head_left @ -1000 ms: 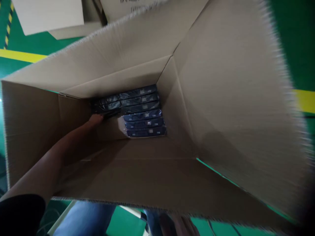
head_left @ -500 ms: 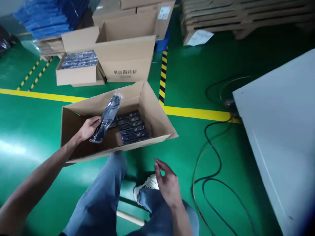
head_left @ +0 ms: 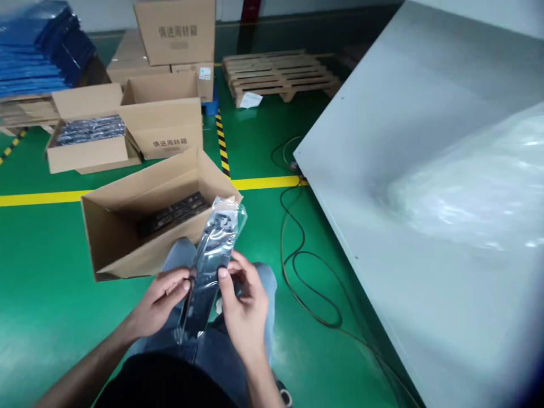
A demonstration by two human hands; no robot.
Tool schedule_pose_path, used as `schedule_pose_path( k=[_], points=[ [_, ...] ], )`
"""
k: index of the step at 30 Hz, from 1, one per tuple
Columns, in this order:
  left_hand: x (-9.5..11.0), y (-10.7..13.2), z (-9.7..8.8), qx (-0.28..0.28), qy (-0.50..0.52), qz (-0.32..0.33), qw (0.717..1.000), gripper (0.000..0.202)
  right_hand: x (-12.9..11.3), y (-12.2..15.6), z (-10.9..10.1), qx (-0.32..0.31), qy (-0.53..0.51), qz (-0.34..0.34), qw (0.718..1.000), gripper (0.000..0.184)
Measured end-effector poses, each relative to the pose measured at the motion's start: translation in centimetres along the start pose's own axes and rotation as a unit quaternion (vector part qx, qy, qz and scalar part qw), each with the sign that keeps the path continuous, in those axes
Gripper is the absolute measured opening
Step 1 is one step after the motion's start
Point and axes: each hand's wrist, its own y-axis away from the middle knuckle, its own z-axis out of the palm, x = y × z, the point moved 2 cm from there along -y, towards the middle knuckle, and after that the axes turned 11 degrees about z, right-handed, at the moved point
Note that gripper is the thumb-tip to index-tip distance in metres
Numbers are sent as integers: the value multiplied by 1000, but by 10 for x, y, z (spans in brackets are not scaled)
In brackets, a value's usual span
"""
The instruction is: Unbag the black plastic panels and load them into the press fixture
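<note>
A long black part in a clear plastic bag (head_left: 211, 265) is held at a tilt above my lap. My left hand (head_left: 159, 300) pinches its left edge between thumb and fingers. On the other edge, my right hand (head_left: 245, 300) grips with the thumb on top and fingers behind. What the black part is, I cannot make out through the shiny film. Just beyond stands an open cardboard box (head_left: 123, 198), with several similar bagged black parts (head_left: 174, 212) lying along its bottom.
Behind are a carton of bagged parts (head_left: 91, 129), an open carton (head_left: 164, 122) and blue stacked sheets (head_left: 38, 51). A wooden pallet (head_left: 280, 73) lies farther back. To the right, a pale table (head_left: 365, 226) bears clear plastic bags (head_left: 480, 187); cables (head_left: 317, 289) loop on the floor.
My left hand has brought the bagged black part out of the box toward my lap. My right hand, free before, now grips it too. The view has swung right.
</note>
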Motion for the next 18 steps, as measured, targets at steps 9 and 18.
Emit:
schedule_pose_path(
  k=[9,18],
  points=[
    [11,36,14,-139,-8,93,986,37,-13,39,-29,131,-7,5,991,28],
    [-1,55,26,-62,18,55,996,38,-24,50,-22,166,4,39,985,37]
  ],
)
